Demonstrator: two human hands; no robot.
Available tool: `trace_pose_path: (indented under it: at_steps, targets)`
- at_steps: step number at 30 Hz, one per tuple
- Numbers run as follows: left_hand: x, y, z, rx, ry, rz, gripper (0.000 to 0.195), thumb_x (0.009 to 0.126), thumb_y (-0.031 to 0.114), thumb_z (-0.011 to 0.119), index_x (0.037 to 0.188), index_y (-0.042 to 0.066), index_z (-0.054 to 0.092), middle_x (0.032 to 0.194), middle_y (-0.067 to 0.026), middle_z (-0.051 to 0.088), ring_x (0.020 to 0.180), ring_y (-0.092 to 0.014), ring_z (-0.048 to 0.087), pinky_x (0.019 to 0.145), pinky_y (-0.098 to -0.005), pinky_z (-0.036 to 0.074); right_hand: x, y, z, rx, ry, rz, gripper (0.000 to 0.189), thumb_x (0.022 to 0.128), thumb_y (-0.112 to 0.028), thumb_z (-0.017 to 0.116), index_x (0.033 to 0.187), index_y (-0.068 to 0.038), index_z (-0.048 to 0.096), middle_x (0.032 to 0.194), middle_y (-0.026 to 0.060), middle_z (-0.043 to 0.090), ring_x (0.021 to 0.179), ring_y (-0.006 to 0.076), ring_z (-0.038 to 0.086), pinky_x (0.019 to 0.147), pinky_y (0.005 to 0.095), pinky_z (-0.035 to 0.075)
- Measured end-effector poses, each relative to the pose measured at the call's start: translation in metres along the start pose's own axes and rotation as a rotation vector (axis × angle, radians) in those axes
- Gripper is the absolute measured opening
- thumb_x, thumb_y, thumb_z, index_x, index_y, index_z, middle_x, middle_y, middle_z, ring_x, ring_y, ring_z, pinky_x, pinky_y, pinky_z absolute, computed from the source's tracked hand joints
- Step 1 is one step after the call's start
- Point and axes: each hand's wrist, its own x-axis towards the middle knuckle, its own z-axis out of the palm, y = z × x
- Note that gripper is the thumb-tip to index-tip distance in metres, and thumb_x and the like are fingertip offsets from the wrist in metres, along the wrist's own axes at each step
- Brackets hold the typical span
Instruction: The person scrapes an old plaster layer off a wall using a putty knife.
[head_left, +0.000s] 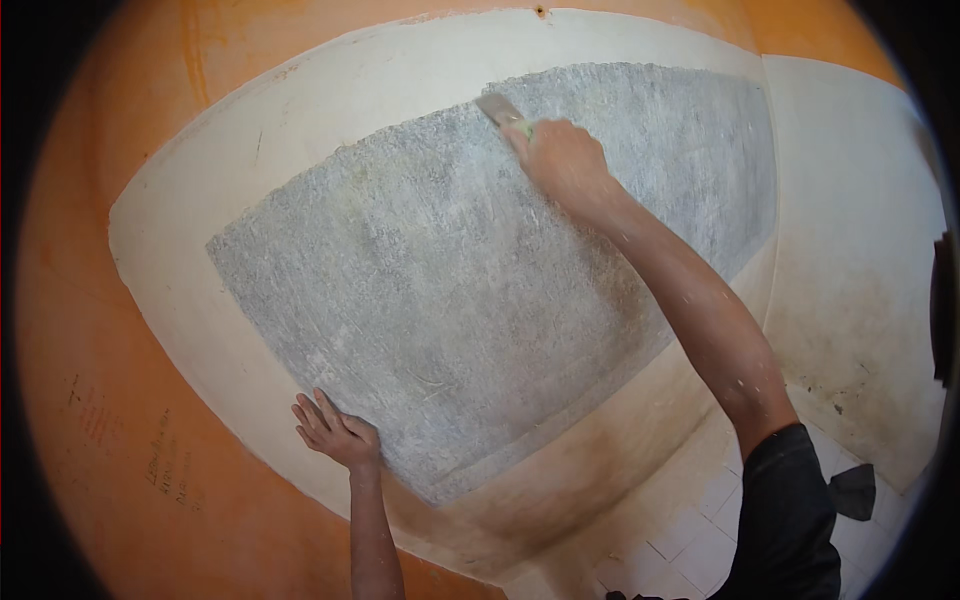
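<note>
My right hand (568, 166) grips a putty knife (501, 109) by its handle, only a bit of which shows green between the fingers. Its broad metal blade lies against the wall, at the upper border between a scraped grey patch (420, 300) and the white paint (315, 112) around it. That border is ragged and steps up near the blade. Lower left, my left hand (339, 431) rests with spread fingers on the wall, by the patch's lower left edge, and holds nothing. Pale flecks dot my right forearm.
Orange paint (187, 517) surrounds the white area, with handwriting on it at lower left. A wall corner (772, 187) runs down at right, beside another white wall (847, 247). White floor tiles (690, 555) show below. A dark object (943, 307) stands at the far right edge.
</note>
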Motion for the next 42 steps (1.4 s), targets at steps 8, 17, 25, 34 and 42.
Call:
trace_pose_path:
  at_steps: [8, 17, 25, 34, 42]
  targets:
    - [0.001, -0.003, 0.002, 0.003, 0.015, 0.017, 0.053, 0.095, 0.016, 0.037, 0.145, 0.003, 0.044, 0.154, -0.0195, 0.035, 0.145, -0.038, 0.029, 0.116, -0.0526, 0.017, 0.001, 0.006, 0.005, -0.009, 0.046, -0.042, 0.060, 0.103, -0.047, 0.041, 0.093, 0.006, 0.069, 0.070, 0.0171, 0.068, 0.061, 0.0259, 0.066, 0.055, 0.0403, 0.055]
    - [0.006, 0.006, 0.011, -0.029, 0.062, 0.042, 0.054, 0.093, 0.015, 0.039, 0.145, 0.004, 0.045, 0.155, -0.0184, 0.036, 0.144, -0.037, 0.030, 0.116, -0.0523, 0.018, 0.023, 0.004, 0.001, 0.008, 0.179, 0.010, 0.062, 0.102, -0.048, 0.041, 0.095, 0.007, 0.069, 0.076, 0.0207, 0.069, 0.067, 0.0347, 0.068, 0.063, 0.0461, 0.056]
    - [0.000, 0.004, 0.000, -0.014, 0.038, 0.015, 0.053, 0.095, 0.017, 0.037, 0.145, 0.004, 0.045, 0.153, -0.0189, 0.038, 0.144, -0.037, 0.031, 0.115, -0.0528, 0.019, 0.008, 0.003, 0.006, 0.017, 0.102, 0.046, 0.063, 0.101, -0.050, 0.041, 0.096, 0.006, 0.069, 0.088, 0.0255, 0.069, 0.082, 0.0367, 0.070, 0.072, 0.0460, 0.056]
    - [-0.002, 0.004, 0.004, 0.011, 0.034, 0.002, 0.053, 0.096, 0.019, 0.035, 0.146, 0.005, 0.045, 0.154, -0.0189, 0.036, 0.143, -0.038, 0.032, 0.115, -0.0532, 0.019, 0.027, 0.018, -0.011, 0.046, 0.106, 0.058, 0.063, 0.100, -0.051, 0.042, 0.099, 0.006, 0.069, 0.089, 0.0247, 0.070, 0.084, 0.0368, 0.069, 0.076, 0.0479, 0.055]
    - [-0.001, 0.010, 0.002, -0.042, 0.023, -0.038, 0.055, 0.093, 0.015, 0.038, 0.147, 0.004, 0.043, 0.156, -0.0198, 0.032, 0.144, -0.039, 0.029, 0.115, -0.0562, 0.018, 0.025, 0.039, 0.007, 0.052, 0.079, 0.154, 0.064, 0.100, -0.051, 0.040, 0.101, 0.006, 0.069, 0.093, 0.0252, 0.070, 0.088, 0.0360, 0.070, 0.077, 0.0482, 0.055]
